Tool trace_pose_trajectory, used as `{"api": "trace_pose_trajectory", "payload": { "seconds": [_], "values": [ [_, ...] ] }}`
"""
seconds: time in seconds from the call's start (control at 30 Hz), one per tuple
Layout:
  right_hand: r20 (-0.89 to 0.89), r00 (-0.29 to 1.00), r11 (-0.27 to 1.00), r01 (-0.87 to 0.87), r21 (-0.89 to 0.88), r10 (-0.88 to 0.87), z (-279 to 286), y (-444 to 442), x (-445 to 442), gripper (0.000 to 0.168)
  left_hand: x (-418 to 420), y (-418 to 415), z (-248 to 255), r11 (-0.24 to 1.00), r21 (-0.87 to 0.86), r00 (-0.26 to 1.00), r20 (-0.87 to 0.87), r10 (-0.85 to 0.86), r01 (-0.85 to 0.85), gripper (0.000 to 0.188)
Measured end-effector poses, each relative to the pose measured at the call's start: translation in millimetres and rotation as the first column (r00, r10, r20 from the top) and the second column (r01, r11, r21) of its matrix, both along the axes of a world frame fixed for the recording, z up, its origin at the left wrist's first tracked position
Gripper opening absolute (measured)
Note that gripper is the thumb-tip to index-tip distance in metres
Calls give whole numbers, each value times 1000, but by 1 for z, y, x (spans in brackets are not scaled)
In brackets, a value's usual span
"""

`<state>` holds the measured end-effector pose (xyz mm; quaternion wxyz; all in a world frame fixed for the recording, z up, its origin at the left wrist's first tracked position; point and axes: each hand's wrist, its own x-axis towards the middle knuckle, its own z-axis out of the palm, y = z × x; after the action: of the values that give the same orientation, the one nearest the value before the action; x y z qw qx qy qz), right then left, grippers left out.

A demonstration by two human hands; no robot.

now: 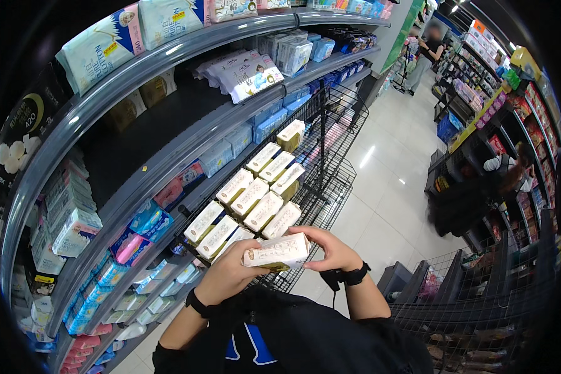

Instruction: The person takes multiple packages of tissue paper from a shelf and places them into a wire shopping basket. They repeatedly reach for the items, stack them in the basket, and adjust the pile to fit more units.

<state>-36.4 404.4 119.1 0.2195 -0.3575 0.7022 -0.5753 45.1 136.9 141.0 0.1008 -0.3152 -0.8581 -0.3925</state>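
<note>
Between my two hands, in front of my chest, is a white and olive-gold soft pack (276, 252), its printed white side facing up. My left hand (238, 262) grips its left end, thumb below and fingers behind. At the other end my right hand (329, 252) curls round the corner with fingers and thumb. Just beyond stands a black wire cart (318, 187). Rows of matching packs (250, 196) fill its upper basket on the near side, and one pack (291, 135) sits apart at the far end.
Left of the cart, a curved store shelf (163, 173) holds pad packs (250, 77) and blue packs (217, 156). A tiled aisle (378, 187) runs along its right. Two people (430, 46) stand far off; another person (472, 201) bends at the right shelves. A wire rack (472, 299) is near right.
</note>
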Motion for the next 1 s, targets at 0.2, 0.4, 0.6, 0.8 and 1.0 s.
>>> {"api": "trace_pose_trajectory", "payload": {
  "seconds": [0.2,0.4,0.6,0.8,1.0],
  "values": [
    [-406,909,981,158,116,-98,17,4,-10,56,-4,-3,-15,997,25,994,-83,-68,70,24],
    [-279,722,767,632,-106,-633,-19,68,-106,33,-11,-39,-80,825,-302,873,-61,483,-477,54],
    [-73,903,904,426,32,-423,-60,54,-169,37,-14,-36,-90,790,-417,867,10,499,-450,65],
    [-301,766,777,620,109,-568,-132,14,-170,65,-13,-38,-89,797,-386,863,4,505,-465,62],
    [106,838,844,532,67,-536,-105,-2,-139,77,-12,-37,-88,787,-359,849,-27,528,-502,60]
  ]
}}
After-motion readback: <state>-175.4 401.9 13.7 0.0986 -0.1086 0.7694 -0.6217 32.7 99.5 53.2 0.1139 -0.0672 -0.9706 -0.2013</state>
